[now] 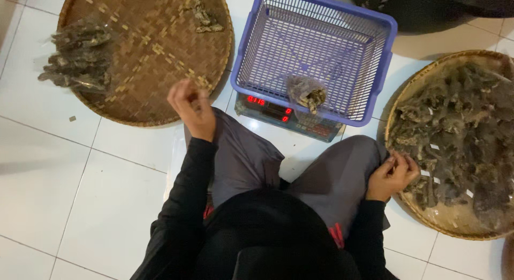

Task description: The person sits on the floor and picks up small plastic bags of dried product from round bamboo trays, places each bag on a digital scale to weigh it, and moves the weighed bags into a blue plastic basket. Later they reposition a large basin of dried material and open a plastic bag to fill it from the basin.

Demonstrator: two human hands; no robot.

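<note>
My left hand [190, 106] is raised above my knee with its fingers curled shut; nothing shows in it. It hovers just in front of a round woven tray [155, 50] that carries clear packs of dark dried pieces [80, 52] on its left side. My right hand [393, 175] rests by my right knee with its fingers bunched at the rim of a second woven tray [455, 56], which is heaped with loose dark dried pieces [460, 125]. Whether it grips any of them is unclear.
A purple plastic basket [375, 71] sits on a digital scale [284, 116] with red lit digits, straight ahead of my knees. One small filled bag [307, 92] lies in the basket. A dark tub [428, 9] stands at the top right. The floor is white tile.
</note>
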